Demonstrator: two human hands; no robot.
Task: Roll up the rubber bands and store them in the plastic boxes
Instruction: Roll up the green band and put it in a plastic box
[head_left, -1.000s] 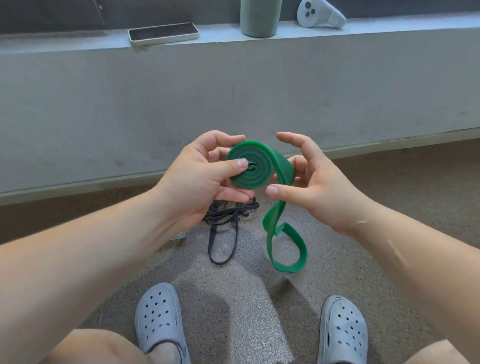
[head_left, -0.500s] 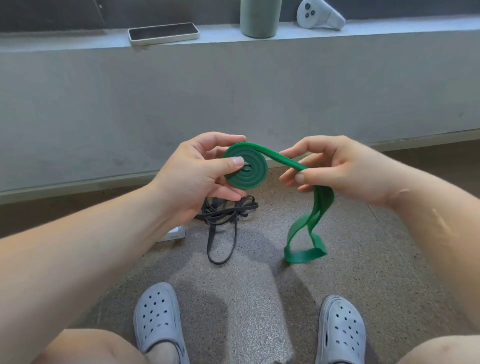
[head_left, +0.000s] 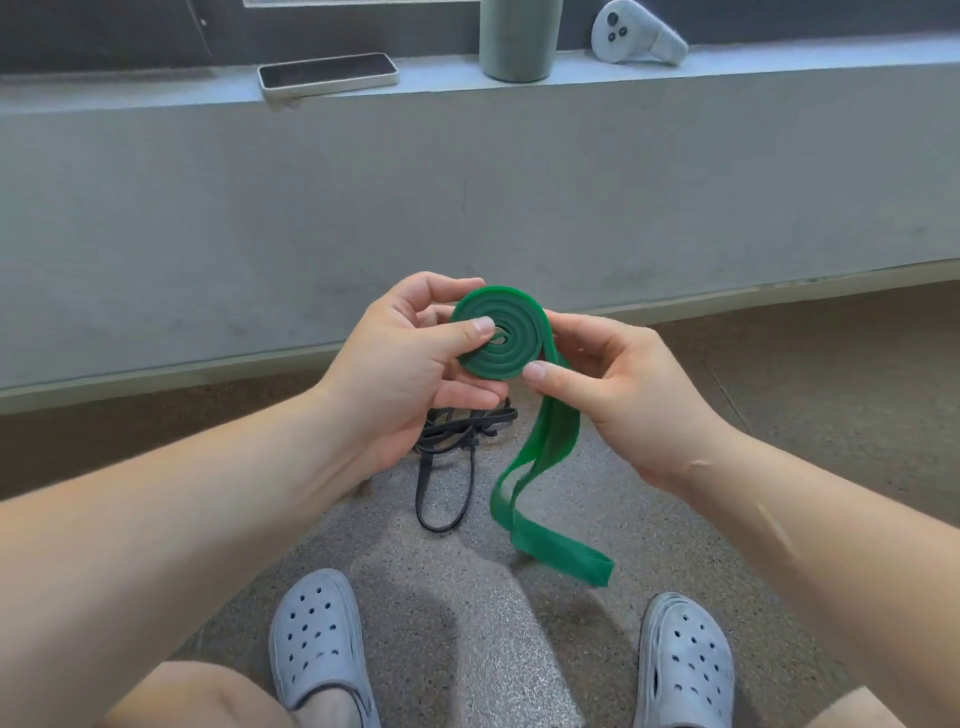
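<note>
A green rubber band (head_left: 511, 338) is partly wound into a flat coil in front of me. My left hand (head_left: 410, 364) pinches the coil, thumb on its face near the centre and fingers behind. Against the coil's lower right edge, my right hand (head_left: 618, 384) holds the band's loose part between thumb and fingers. The free tail hangs down and ends in a fold (head_left: 566, 556) above the floor. A black rubber band (head_left: 447, 467) lies tangled on the floor below my left hand. No plastic box shows clearly.
My two feet in grey clogs (head_left: 322, 644) rest on the speckled floor. A low grey wall (head_left: 467, 208) rises ahead; its ledge carries a phone (head_left: 327, 73), a green cup (head_left: 519, 41) and a white controller (head_left: 636, 34).
My right hand, which had pulled the band out to the right, has come back against the coil. The coil has gained a turn and the hanging tail has swung lower.
</note>
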